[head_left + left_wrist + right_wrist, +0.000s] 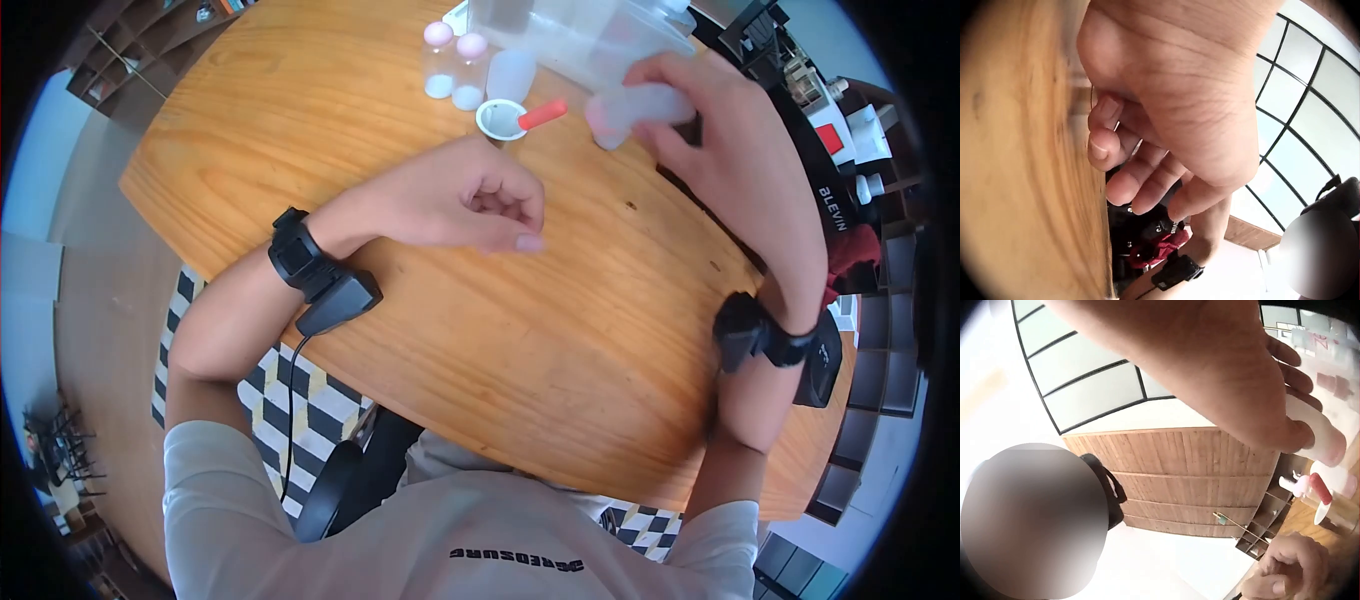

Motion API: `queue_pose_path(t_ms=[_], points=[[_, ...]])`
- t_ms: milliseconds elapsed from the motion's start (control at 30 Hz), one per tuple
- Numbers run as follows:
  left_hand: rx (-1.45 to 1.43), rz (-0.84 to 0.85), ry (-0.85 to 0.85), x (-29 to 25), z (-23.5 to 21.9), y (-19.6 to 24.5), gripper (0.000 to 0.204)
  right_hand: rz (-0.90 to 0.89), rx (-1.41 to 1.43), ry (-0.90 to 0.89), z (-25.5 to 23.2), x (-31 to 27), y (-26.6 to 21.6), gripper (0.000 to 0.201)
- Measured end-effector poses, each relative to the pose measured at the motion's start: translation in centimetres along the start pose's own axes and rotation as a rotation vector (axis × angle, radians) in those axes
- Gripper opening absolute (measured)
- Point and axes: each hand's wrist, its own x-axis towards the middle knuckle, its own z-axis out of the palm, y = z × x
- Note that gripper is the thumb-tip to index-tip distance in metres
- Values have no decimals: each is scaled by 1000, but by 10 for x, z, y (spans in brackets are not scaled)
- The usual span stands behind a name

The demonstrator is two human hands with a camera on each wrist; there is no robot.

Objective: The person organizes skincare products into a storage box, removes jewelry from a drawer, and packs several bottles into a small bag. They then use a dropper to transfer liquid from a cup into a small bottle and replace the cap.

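Observation:
In the head view my right hand (pixel 735 135) grips a translucent bottle (pixel 655 103) above the table's far right part; the bottle is tilted, its pinkish end towards the left. The right wrist view shows thumb and fingers round this bottle (pixel 1310 419). My left hand (pixel 470 200) is over the middle of the table, fingers loosely curled, holding nothing; the left wrist view shows its bent fingers (pixel 1125 187). Beyond it is a white-rimmed cup (pixel 490 121) with a red stick-like piece (pixel 543 114) across its rim. Two clear bottles (pixel 438 80) (pixel 470 88) with pink tops and white contents stand behind.
A frosted container (pixel 512 75) stands beside the bottles. Behind it is a large translucent bin (pixel 570 35) at the table's far edge. A black bag-like item marked with letters (pixel 832 210) lies along the right side. The wooden table (pixel 500 350) extends towards my body.

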Motion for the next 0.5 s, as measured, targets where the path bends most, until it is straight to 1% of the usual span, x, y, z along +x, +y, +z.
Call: queue_pose_path(t_ms=[67,100,133,200,233,267,333,467,500], points=[[-55,-20,0,-1,-3,-2,17,-67,-50,59,-2,20,-8,27],[-52,-13,-3,-1,-5,-3,17,-202,-99,135,4,27,1,29],[-63,-16,1,-2,-7,-4,17,-201,-107,135,8,34,6,29],[-74,-10,5,-2,-10,-4,18,-212,-197,62,14,44,8,33],[-82,-15,8,-2,-10,-5,19,-108,-190,6,16,45,4,35],[-91,-20,16,-2,-10,-7,19,-114,-196,2,22,43,1,35],[-64,-8,23,-4,-11,-7,20,-61,-392,110,38,40,-3,32],[-40,-22,-15,-3,-9,-8,20,-52,-391,66,53,39,2,30],[-45,-28,-24,-3,-9,-7,20,-89,-406,33,55,39,4,28]])
